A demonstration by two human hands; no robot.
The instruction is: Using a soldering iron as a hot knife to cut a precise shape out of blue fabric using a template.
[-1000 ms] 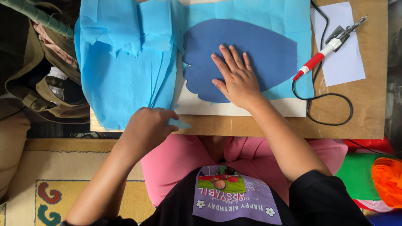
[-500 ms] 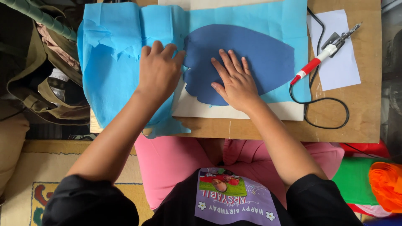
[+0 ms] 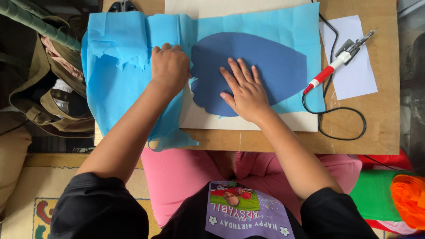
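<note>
Dark blue paper shape (image 3: 261, 71), rounded, lies flat on a light blue tissue sheet (image 3: 119, 88), near the middle of a wooden board (image 3: 385, 128). A white sheet (image 3: 248, 121) sits under both, its lower edge showing below the blue.

Right hand (image 3: 245, 90): palm down on the dark blue shape, fingers spread and straight, pressing flat; it grips nothing.

Left hand (image 3: 170, 66): curled into a loose fist at the left edge of the dark blue shape, resting on the tissue sheet. Fingertips are tucked under; cannot tell whether they pinch anything.

Tissue sheet is creased and torn at its left part and hangs over the board's left and front edges.

Right of the shape: a red-and-white heated pen tool (image 3: 338, 64) rests on a small white paper (image 3: 358, 79), its black cord (image 3: 345, 128) looping on the board.

Off the board: olive bag (image 3: 48, 97) at left, orange and green fabric (image 3: 407, 194) at lower right.
</note>
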